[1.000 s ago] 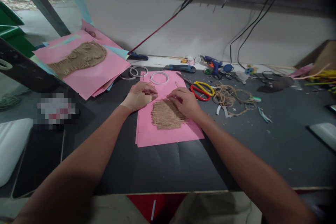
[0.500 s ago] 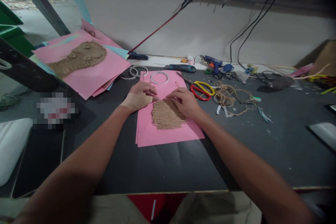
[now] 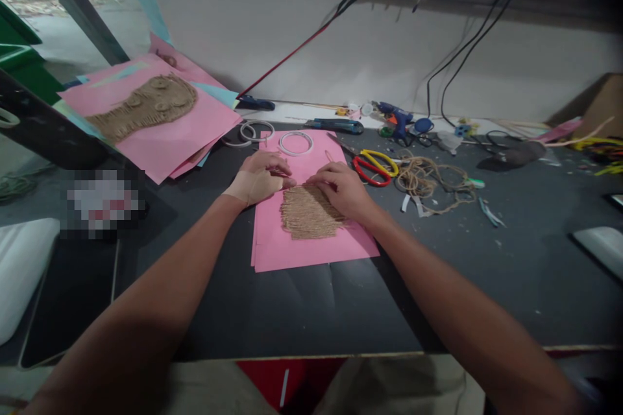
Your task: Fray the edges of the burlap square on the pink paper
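- On the black table (image 3: 511,259), centre: pink sheet (image 3: 311,249), lying flat, with the jute patch (image 3: 307,217) on it.
- Left hand (image 3: 257,180): fingers bunched together at the patch's top-left corner; whether they pinch a strand, I cannot tell.
- Right hand (image 3: 343,191): fingers bent side by side, tips on the patch's top edge; grip hidden.
- Change in the last second: my two sets of fingertips have crept closer together; sheet and patch unmoved.
- Nearby: tape ring (image 3: 295,142), scissors (image 3: 374,167), loose twine (image 3: 431,181).

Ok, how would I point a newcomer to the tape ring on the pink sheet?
On the dark worktable, find the pink sheet bearing the jute patch. At its far edge, beyond the left hand, lies a white tape ring. Unlike the greyer rings to its left, it lies on pink paper.
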